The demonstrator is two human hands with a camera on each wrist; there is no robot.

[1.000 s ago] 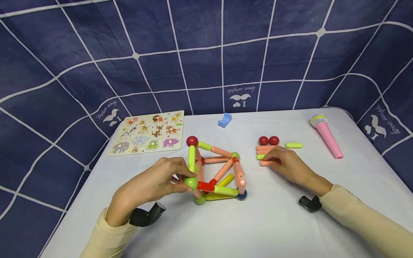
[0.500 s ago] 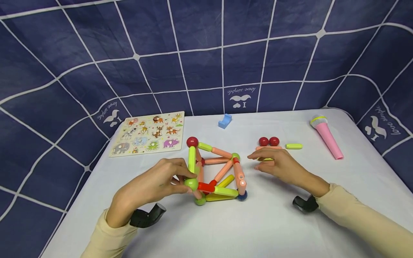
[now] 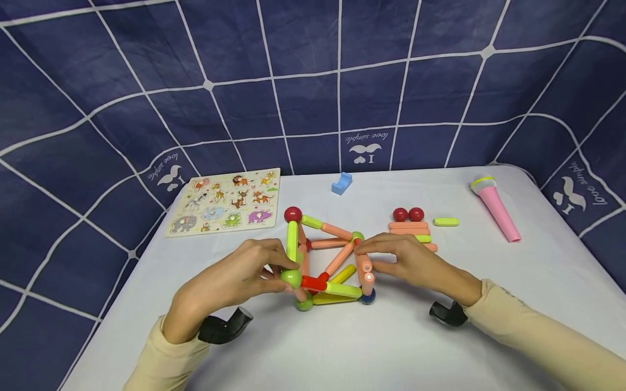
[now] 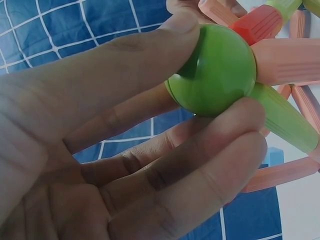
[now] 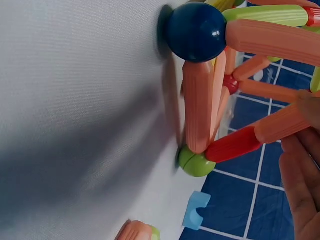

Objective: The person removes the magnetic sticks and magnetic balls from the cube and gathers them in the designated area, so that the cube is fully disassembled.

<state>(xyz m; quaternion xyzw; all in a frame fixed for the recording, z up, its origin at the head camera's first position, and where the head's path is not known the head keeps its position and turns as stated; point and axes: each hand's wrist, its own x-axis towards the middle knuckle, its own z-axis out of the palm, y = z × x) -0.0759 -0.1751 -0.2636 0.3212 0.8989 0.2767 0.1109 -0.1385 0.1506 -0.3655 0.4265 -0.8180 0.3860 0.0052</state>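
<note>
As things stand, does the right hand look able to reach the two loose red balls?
Probably yes: nothing covers the red balls, and only loose sticks lie between. The right hand seems to pinch a pink stick, so it may need to release that first.

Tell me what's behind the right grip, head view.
Beyond the right grip: two pink rods, ends of a green rod and a third pink rod. The latter two's left parts are covered.

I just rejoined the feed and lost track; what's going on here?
A person is working on a frame of rods and balls on a white table. The left grip pinches its upper green ball; the right grip holds a peach rod on the right side. Loose rods and two red balls lie to the frame's right.
</note>
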